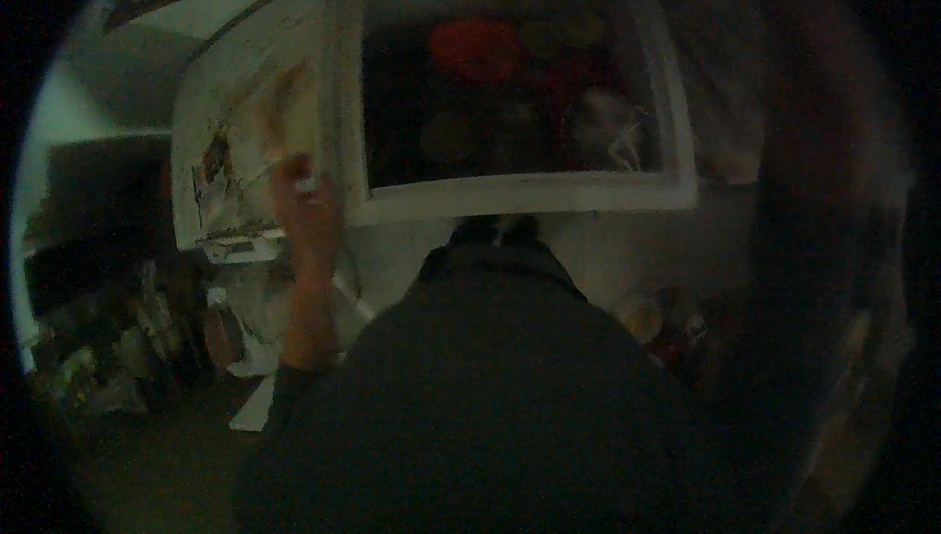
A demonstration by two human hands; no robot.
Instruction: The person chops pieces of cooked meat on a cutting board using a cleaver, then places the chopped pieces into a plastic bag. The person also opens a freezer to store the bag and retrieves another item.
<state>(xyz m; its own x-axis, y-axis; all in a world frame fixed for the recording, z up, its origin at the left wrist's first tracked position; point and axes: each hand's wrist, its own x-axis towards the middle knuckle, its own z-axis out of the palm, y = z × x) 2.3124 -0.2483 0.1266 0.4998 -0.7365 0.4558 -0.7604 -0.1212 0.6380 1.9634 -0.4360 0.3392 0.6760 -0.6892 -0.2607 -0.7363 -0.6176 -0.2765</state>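
Observation:
The view is very dark and blurred. My left hand (305,192) is raised at the left of centre, over a pale, stained surface (250,107). A small white patch shows at its fingers, but whether it is a held thing I cannot tell. To the right of this hand is a wide white frame (529,196) around a dark area (500,122). Inside it are dim rounded shapes, among them a red patch (474,47). Whether this is an opening or a flat panel is unclear. My right hand is out of view.
My dark shoes (500,231) stand just below the white frame. A cluttered pile (140,343) lies at the left. Small containers or other objects (639,319) sit low on the right. A dark upright shape (801,129) borders the right side.

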